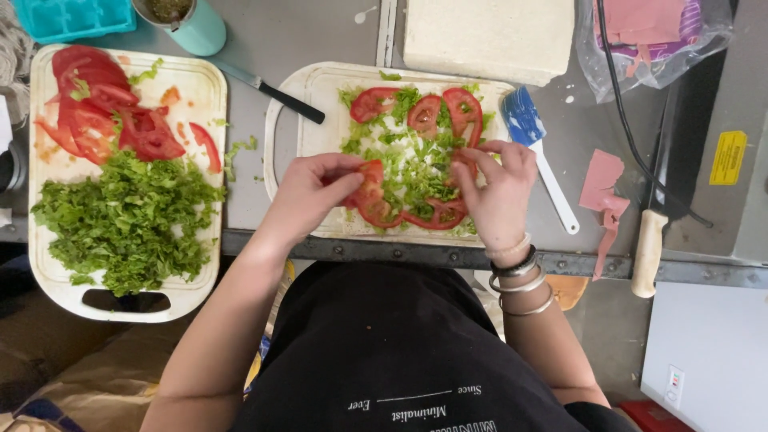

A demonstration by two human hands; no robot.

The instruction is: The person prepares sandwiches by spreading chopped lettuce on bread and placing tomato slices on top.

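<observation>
On the middle white cutting board [308, 136] lies a flat bed of chopped lettuce [416, 164] topped with several red tomato slices [424, 116]. My left hand [308, 192] pinches a tomato slice [370, 180] at the bed's near left side. At the bed's right side, my right hand [500, 188] rests its fingertips on another tomato slice [464, 160]. Bracelets circle my right wrist.
A second white board [204, 96] at left carries sliced tomatoes [104, 112] and a heap of chopped lettuce [128, 220]. A black-handled knife [276, 92] lies between the boards. A blue spatula [532, 136], a teal cup [196, 28], a stack of white wraps [488, 36] and a white-handled knife [648, 248] are nearby.
</observation>
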